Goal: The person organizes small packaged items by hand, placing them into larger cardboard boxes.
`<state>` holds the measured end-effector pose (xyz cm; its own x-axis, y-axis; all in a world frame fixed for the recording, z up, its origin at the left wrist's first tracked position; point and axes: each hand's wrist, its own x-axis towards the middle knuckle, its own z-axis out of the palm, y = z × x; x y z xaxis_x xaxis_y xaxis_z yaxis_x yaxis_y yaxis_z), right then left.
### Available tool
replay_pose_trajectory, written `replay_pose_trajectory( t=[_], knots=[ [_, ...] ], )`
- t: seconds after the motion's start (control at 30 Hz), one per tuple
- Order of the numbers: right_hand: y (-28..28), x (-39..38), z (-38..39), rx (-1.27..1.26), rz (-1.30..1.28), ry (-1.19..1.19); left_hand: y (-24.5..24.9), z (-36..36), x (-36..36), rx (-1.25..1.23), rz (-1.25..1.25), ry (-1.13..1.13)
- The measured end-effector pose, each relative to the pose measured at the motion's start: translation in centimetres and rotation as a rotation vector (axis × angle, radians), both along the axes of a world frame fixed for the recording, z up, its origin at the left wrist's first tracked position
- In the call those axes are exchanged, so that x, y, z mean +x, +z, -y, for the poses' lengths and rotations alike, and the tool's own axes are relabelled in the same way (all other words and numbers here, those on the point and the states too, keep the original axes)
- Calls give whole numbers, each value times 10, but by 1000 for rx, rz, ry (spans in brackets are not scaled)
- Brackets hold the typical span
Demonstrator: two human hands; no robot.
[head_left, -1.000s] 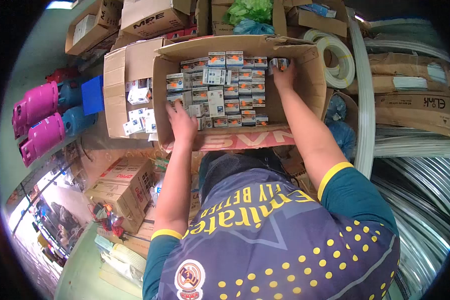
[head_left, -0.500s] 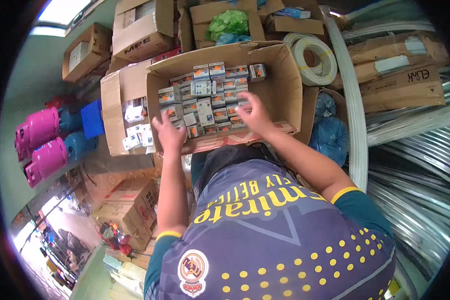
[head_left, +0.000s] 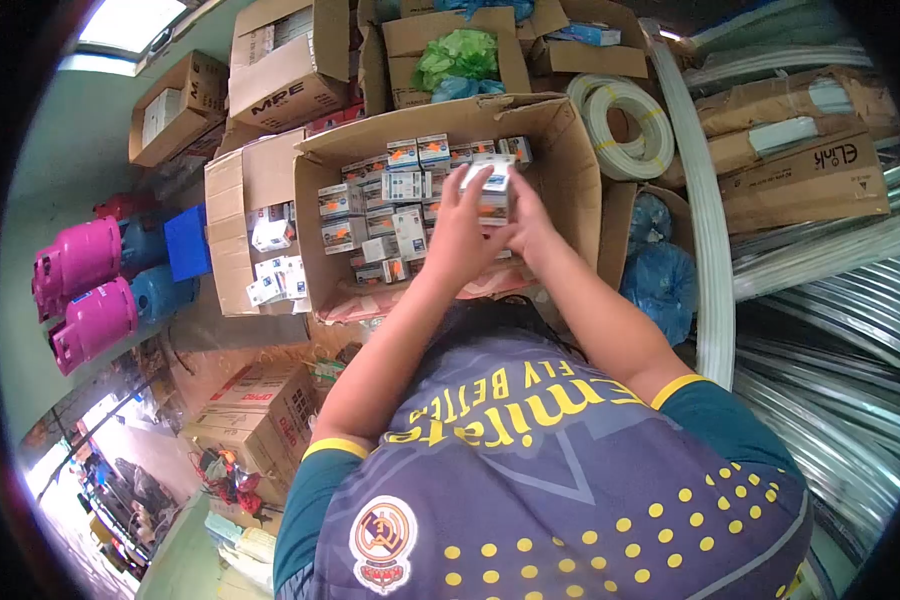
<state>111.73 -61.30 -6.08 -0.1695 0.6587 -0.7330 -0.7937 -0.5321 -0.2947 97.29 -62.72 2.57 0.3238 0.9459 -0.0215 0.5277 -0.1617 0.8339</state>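
Note:
A large open cardboard carton point(head_left: 560, 130) stands in front of me with rows of small printed boxes point(head_left: 402, 186) inside, many with orange stickers. Over its right half, my left hand point(head_left: 458, 238) and my right hand point(head_left: 532, 222) come together around a small white box point(head_left: 489, 174). Left fingers press its left side and top, while the right fingers wrap its right side. A further printed face shows just below it between the palms. My forearms hide some of the boxes nearest me.
At the left, a smaller carton point(head_left: 232, 222) holds loose white boxes point(head_left: 275, 280). Pink gas cylinders point(head_left: 95, 310) lie further left. A coil of white tubing point(head_left: 650, 130), blue plastic bags point(head_left: 660, 290) and long metal tubes point(head_left: 830, 340) are at the right.
My hands were apart over the carton with fingers spread. The left hand has moved right to meet the right hand, and both now grip small boxes above the rows.

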Motion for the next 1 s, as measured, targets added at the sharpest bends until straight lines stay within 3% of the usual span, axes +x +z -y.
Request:
replay_pose_trajectory(
  t=[0.03, 0.07, 0.23, 0.33, 0.37, 0.43, 0.47, 0.57, 0.6, 0.63, 0.7, 0.73, 0.77, 0.83, 1.0],
  knots=[
    [-5, 10, -10, -151, 45, -26, 0, 0, 0, -13, -27, -15],
    [-29, 23, -17, -142, 34, -7, -2, -1, -6, 31, -45, 4],
    [-193, 75, -27, -398, -165, -133, -34, 0, -98, 135, -372, 267],
    [-249, 103, -22, -528, -241, -284, -59, 11, -178, 102, -331, 422],
    [-265, 111, -24, -484, -281, -369, -59, 19, -194, 52, -412, 475],
    [-289, 125, -21, -400, -351, -560, -60, 27, -218, -178, -279, 518],
    [-282, 121, -22, -407, -244, -573, -52, 27, -215, -209, -318, 482],
    [-274, 121, -21, -464, -264, -553, -60, 21, -200, -318, -281, 456],
    [-286, 120, -15, -236, -385, -496, -68, 17, -195, -386, -288, 468],
    [-301, 118, -17, -324, -291, -638, -89, 14, -198, -398, -197, 471],
    [-269, 88, -26, -507, -95, -917, -114, 7, -193, -556, -51, 613],
    [-279, 73, -31, -579, -110, -1003, -138, 9, -194, -479, -164, 633],
    [-288, 59, -34, -535, -245, -947, -149, 9, -190, -362, -272, 621],
    [-300, 39, -40, -433, -502, -841, -123, 0, -165, -424, -382, 746],
    [-270, 19, -69, -245, -262, -780, -139, 4, -179, -351, -445, 735]
  ],
)
